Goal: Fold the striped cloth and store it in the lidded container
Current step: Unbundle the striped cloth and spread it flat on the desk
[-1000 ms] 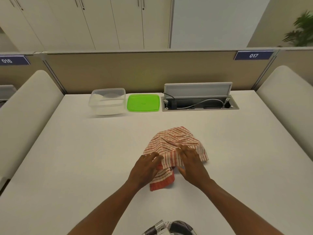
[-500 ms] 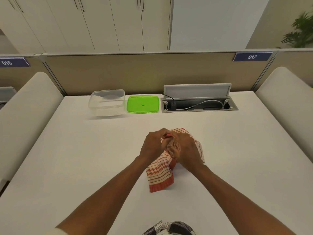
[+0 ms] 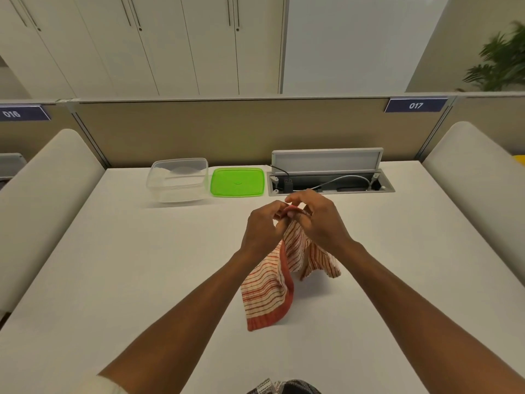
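Clear container open at far left of counter; green lid flat just beside it. Left hand and right hand, fingers pinched shut on top edge of striped cloth, which hangs mid-counter, lower corner touching the surface.

view: head, single | looks forward-down over table near edge | close on hands, far edge visible
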The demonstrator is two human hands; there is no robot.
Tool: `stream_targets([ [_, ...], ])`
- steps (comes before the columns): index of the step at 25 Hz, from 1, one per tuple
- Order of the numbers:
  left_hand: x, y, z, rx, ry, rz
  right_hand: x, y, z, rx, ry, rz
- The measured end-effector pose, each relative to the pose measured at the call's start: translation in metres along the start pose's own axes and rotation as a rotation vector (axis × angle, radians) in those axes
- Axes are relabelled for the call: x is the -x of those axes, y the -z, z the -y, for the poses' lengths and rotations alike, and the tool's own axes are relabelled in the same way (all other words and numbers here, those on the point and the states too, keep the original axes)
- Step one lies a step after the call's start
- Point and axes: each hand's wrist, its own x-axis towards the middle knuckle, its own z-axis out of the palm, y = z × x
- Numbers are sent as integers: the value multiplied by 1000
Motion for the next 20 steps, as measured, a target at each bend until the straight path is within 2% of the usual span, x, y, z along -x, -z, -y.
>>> stream_targets([
  [2,-3,1,-4,-21,-1,-17,-6,5,3,0,23,26],
  [12,11,8,18,-200,128,-65,-26,37,15,38,89,-214],
  [16,7,44,50,-355,169,12,-40,64,1,196,3,-306],
  [20,-36,103,68,-553,130,24,-57,96,-22,263,-156,-297],
])
